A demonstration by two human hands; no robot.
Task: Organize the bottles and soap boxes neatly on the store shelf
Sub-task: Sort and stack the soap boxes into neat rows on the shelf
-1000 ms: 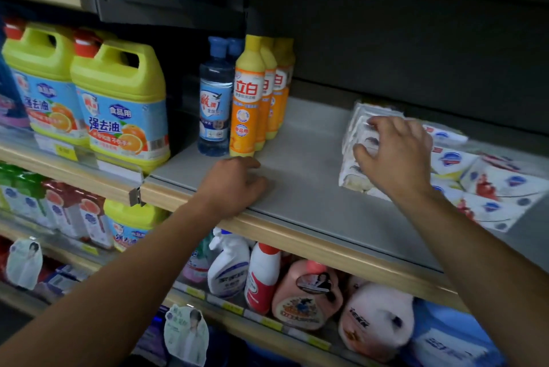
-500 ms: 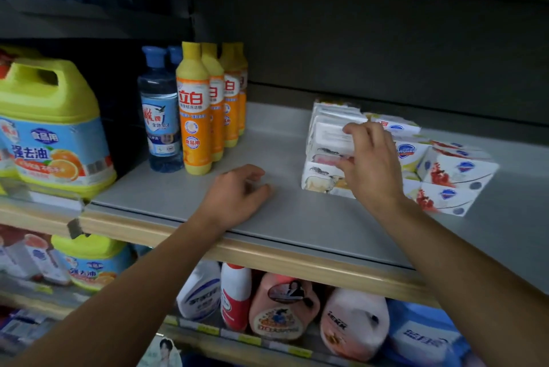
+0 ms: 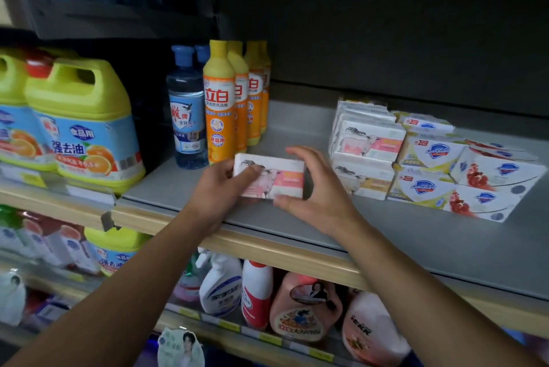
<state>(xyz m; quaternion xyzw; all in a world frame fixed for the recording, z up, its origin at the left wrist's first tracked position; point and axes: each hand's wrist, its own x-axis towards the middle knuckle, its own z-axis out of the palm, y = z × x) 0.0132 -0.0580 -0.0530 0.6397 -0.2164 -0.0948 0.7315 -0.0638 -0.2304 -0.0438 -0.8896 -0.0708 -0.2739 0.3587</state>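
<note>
Head view: I am holding one soap box point(image 3: 271, 175), the white and pink one with a goat on it, in both my hands. My left hand point(image 3: 221, 188) grips its left end, with the thumb on the front. My right hand point(image 3: 316, 191) pinches its right end, fingers on top and thumb under. The box is up off the grey shelf point(image 3: 297, 126), just in front of the orange dish soap bottles point(image 3: 219, 105) and a bit left of the stack of goat soap boxes point(image 3: 367, 144). I think I am in the middle of moving this box to a new spot. Next I should set it down flat and straight, maybe in the bare gap right of the orange bottles, with its front facing out. I must not bump the bottles over. A blue bottle point(image 3: 187, 111) stands left of the orange ones, and big yellow jugs point(image 3: 86, 123) sit further left. More soap boxes with blue shields point(image 3: 429, 155) lie right of the goat stack, some crooked. The shelf is smooth, with a wooden edge point(image 3: 267, 243). The store looks dim, and more bottles sit on the shelf below.
</note>
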